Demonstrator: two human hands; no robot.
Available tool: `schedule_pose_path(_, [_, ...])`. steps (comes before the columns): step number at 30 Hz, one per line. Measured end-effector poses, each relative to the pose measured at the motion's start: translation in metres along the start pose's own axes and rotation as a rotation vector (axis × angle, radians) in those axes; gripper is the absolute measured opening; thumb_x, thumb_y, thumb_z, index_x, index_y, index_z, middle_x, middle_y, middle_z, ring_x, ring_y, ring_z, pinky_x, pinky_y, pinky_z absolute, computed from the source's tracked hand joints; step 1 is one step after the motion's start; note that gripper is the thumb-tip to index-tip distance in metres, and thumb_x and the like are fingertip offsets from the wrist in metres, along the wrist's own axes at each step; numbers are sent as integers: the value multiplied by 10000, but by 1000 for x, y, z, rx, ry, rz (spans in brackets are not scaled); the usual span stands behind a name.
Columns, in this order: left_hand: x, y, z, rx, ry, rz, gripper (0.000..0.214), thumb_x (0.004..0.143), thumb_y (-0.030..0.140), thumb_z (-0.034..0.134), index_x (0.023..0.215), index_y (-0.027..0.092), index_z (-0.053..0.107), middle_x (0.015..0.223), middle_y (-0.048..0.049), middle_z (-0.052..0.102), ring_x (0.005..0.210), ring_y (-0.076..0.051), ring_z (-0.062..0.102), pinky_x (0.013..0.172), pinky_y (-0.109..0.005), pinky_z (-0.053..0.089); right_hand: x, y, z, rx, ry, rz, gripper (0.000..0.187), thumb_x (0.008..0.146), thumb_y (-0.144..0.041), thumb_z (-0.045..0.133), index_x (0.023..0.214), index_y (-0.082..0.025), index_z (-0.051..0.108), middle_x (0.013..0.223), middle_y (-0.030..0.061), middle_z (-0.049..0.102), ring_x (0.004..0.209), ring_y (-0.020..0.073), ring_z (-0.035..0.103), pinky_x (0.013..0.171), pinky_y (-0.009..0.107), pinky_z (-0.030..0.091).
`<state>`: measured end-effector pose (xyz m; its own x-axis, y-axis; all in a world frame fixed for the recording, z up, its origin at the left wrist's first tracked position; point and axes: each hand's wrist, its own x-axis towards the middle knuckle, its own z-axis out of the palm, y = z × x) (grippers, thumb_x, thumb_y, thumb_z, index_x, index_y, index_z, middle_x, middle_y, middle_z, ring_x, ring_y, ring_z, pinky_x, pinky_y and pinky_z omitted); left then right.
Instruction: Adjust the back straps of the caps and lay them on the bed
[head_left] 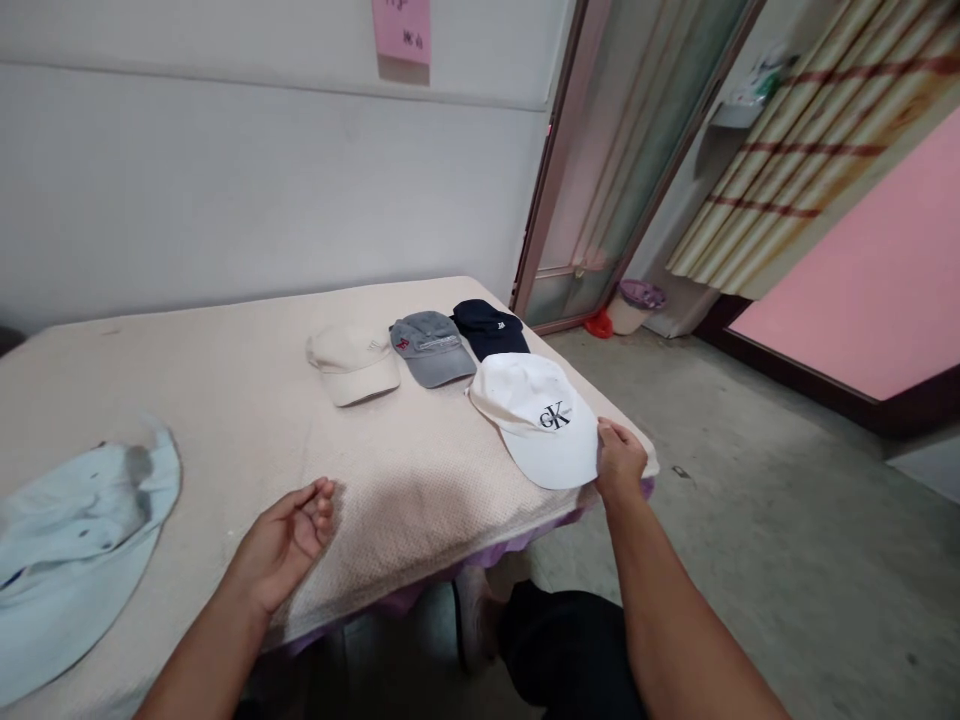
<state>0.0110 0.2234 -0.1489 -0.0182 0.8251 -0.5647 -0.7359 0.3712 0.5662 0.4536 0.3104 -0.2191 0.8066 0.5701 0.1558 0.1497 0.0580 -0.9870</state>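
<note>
My right hand (621,455) pinches the brim edge of a white baseball cap (525,390) with black letters on its front, near the table's right corner. Behind that cap lie a navy cap (487,325), a grey cap (431,345) with red and white marks, and a cream cap (352,360), side by side with their brims toward me. My left hand (289,540) hovers over the table's front edge, palm turned up, fingers loosely curled and apart, holding nothing. At the far left sits a pale blue wide-brimmed hat (82,540), cut off by the view.
A cream textured cloth (202,370) covers the table, which stands against a white wall (262,190). A pink note (403,30) hangs on the wall. To the right are a sliding glass door (592,180), a waste bin (630,308) and a striped curtain (795,160).
</note>
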Motion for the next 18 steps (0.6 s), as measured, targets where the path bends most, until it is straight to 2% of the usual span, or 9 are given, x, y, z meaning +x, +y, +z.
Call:
schedule_pose_path(3, [-2,2,-4,-22,14,9,179,835,4,448,791,79,605,678,-48,610,486,-85,570,435,-192,530,-5,-13,1,-92,91,-92,276,672,-275,556,869,-129,682,880,84,672,880,235,586,874,414,432])
schedule_pose_path(6, [-7,5,-11,-71,49,38,191,824,-4,438,776,83,601,647,-40,594,477,-84,564,428,-180,513,-30,-37,13,-142,57,-242,275,699,-224,534,919,-144,679,962,87,659,939,238,572,917,408,401])
schedule_pose_path(9, [-13,8,-22,-114,99,88,197,816,-2,437,739,90,593,595,-19,553,442,-73,533,405,-165,482,-78,-63,38,-150,-198,-466,209,781,-231,506,897,-153,662,870,71,664,834,218,609,819,365,453])
schedule_pose_path(13, [-25,21,-41,-147,199,241,181,790,0,470,705,112,585,600,-15,565,427,-66,515,385,-155,451,-156,-91,76,-64,-604,-491,172,841,-241,489,913,-174,630,770,39,653,669,179,616,688,311,474])
schedule_pose_path(18, [-48,62,-86,-171,396,561,165,758,7,520,694,142,590,612,13,596,443,-52,520,400,-129,427,-238,-106,110,-44,-985,-571,151,857,-203,465,891,-196,613,800,47,656,665,175,613,669,299,466])
